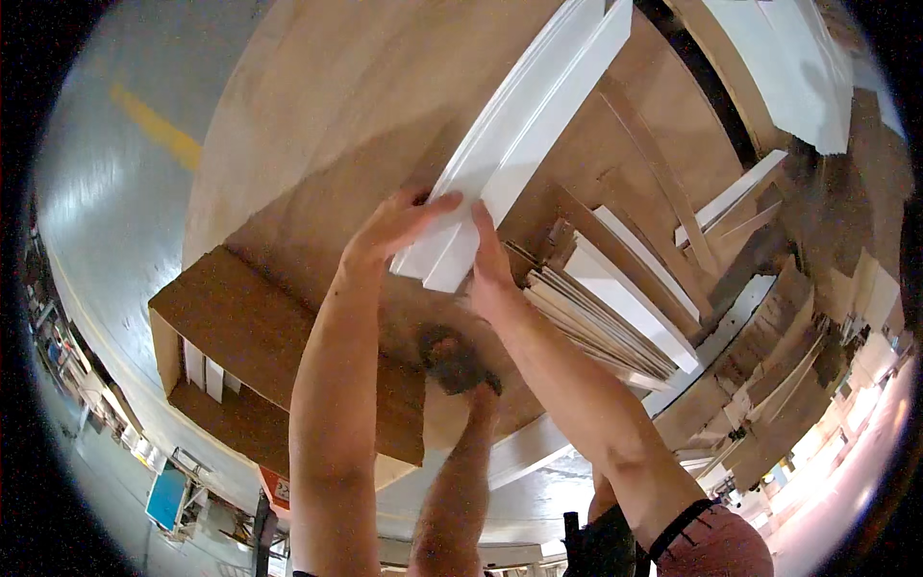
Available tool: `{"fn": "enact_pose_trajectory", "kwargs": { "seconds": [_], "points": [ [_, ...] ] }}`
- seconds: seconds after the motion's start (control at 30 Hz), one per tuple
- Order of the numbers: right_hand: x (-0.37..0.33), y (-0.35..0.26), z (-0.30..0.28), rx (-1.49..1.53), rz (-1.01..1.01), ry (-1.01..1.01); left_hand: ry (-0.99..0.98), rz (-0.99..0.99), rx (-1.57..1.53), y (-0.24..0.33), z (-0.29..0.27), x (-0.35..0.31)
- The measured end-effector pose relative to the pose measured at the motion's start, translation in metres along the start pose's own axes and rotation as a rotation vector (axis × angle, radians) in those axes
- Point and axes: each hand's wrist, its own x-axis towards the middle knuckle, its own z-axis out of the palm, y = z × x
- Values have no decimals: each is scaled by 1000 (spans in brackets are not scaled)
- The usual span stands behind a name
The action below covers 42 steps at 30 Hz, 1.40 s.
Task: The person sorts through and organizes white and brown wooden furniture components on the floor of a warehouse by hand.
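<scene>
white, smooth, ridged strips point(524, 139), two side by side, slant over a brown board point(327, 87), pinched at their near ends by the left hand point(396, 229) and right hand point(490, 264); an orange panel point(271, 481) bears pale characters.

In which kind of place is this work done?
Probably a workshop or factory: the white strips, the thin boards and the yellow line on the floor suggest it.
</scene>
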Motion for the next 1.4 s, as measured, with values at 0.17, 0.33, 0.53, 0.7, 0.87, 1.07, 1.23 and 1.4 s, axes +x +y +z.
{"fn": "enact_pose_trajectory", "kwargs": {
  "seconds": [0.17,0.33,0.53,0.7,0.87,1.07,1.23,1.4],
  "points": [
    [-34,-7,14,130,-187,13,189,72,-294,8,35,-30],
    [-109,-25,11,-35,-108,182,286,107,73,25,66,-97],
    [-296,27,-70,-617,-150,395,267,53,-204,46,181,-254],
    [-446,33,-125,-222,-169,384,121,-34,36,62,269,-376],
    [-531,38,-197,113,-265,459,-83,249,335,106,369,-418],
    [-623,-40,-309,288,-170,616,-233,-17,508,189,529,-437],
    [-673,-51,-433,623,-229,601,-311,-13,495,182,665,-428],
    [-701,2,-522,894,-349,751,-510,105,840,168,798,-447]
  ]
}}
